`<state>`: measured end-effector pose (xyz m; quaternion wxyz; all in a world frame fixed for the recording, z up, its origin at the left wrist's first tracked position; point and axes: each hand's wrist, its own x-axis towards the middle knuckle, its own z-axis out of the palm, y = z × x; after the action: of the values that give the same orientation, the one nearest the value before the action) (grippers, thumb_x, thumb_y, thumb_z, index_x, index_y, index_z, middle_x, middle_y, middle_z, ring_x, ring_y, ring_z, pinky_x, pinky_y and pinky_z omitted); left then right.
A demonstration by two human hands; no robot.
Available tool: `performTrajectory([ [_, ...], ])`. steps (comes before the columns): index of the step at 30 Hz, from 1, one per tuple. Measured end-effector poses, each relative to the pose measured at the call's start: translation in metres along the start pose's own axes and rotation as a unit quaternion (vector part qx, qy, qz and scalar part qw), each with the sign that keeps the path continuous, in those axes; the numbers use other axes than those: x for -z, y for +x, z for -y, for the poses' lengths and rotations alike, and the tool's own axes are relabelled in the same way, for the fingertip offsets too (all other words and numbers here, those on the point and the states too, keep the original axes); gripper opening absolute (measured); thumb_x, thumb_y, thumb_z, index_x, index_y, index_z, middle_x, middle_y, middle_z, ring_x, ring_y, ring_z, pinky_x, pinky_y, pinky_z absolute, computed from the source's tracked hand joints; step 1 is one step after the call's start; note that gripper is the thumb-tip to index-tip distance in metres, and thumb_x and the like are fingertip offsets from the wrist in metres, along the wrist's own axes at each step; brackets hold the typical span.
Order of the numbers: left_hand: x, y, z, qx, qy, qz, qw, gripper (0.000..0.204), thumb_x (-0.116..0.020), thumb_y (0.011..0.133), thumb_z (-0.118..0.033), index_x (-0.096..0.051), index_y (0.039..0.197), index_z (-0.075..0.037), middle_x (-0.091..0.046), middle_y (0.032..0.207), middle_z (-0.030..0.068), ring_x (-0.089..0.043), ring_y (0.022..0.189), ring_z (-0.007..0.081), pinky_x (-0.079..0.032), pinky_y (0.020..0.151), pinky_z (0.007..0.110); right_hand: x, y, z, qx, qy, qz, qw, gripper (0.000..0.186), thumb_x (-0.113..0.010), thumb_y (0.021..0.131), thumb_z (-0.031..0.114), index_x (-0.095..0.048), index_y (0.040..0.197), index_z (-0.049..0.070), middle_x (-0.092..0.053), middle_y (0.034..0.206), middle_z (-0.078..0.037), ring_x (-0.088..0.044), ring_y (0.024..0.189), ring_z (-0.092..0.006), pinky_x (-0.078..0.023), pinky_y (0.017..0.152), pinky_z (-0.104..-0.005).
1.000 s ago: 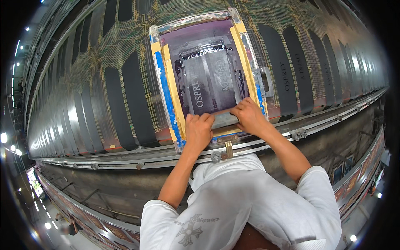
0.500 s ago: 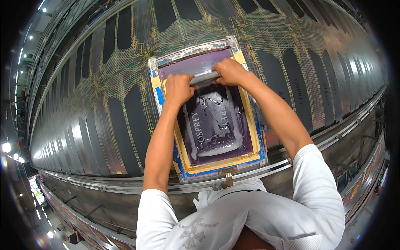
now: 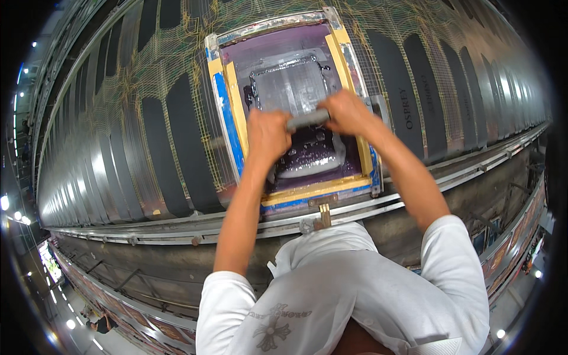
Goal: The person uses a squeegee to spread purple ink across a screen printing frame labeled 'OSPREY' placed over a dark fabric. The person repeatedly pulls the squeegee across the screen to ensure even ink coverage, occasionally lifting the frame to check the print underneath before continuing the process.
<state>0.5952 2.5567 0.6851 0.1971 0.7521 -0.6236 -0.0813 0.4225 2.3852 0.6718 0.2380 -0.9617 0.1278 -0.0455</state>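
Both of my hands grip a grey squeegee (image 3: 309, 119) across the middle of a screen-printing frame (image 3: 313, 192). My left hand (image 3: 269, 135) is closed round its left end, my right hand (image 3: 350, 112) round its right end. Yellow and blue tape lines the frame's edges, and its mesh looks purple. Beyond the squeegee, a smooth grey wiped area (image 3: 287, 86) has wet, glossy ink along its far rim. On the near side, dark bubbly ink (image 3: 310, 152) lies on the mesh. The squeegee's blade is hidden by its handle and my hands.
Under the frame runs a long printing table with rows of dark cut pieces (image 3: 168, 148), some bearing printed lettering. A metal rail (image 3: 177, 222) follows its near edge, where a brass-coloured clip (image 3: 324, 214) meets the frame. Far off at the lower left is another person (image 3: 105, 323).
My hands have drawn the squeegee from the frame's far end toward me, to about its middle. Behind it the mesh now looks evenly wiped. The whole view has shifted slightly.
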Motion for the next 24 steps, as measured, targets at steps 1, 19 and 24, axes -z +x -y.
performTrajectory([
  [1,-0.007,-0.033,-0.017,0.001,0.019,0.007,1.000,0.017,-0.080,0.067,-0.009,-0.076,0.083,-0.010,-0.072,0.078,0.0110,-0.069,0.074,0.0335,-0.048,0.074,0.046,-0.012,-0.031,0.015,0.008,0.013,0.009,1.000,0.026,-0.081,0.063,0.009,-0.074,0.087,0.008,-0.070,0.077,-0.016,-0.069,0.075,-0.0372,-0.054,0.073,-0.0487],
  [19,-0.005,-0.131,-0.061,0.017,0.016,0.025,0.999,0.047,-0.083,0.062,-0.008,-0.072,0.108,-0.012,-0.069,0.112,0.0001,-0.061,0.101,0.0242,-0.044,0.089,0.040,-0.014,-0.072,-0.069,-0.372,0.144,-0.322,0.859,0.029,-0.074,0.092,0.033,-0.072,0.095,0.004,-0.073,0.093,-0.016,-0.071,0.088,-0.0300,-0.053,0.081,-0.0383],
  [24,0.021,-0.152,-0.041,0.020,-0.051,-0.060,0.997,0.042,-0.077,0.063,-0.005,-0.073,0.104,-0.012,-0.070,0.107,-0.0001,-0.061,0.096,0.0238,-0.042,0.089,0.041,0.041,-0.042,0.001,-0.383,0.144,-0.313,0.857,0.029,-0.073,0.093,0.031,-0.070,0.091,0.002,-0.071,0.080,-0.014,-0.065,0.072,-0.0234,-0.049,0.070,-0.0376],
])
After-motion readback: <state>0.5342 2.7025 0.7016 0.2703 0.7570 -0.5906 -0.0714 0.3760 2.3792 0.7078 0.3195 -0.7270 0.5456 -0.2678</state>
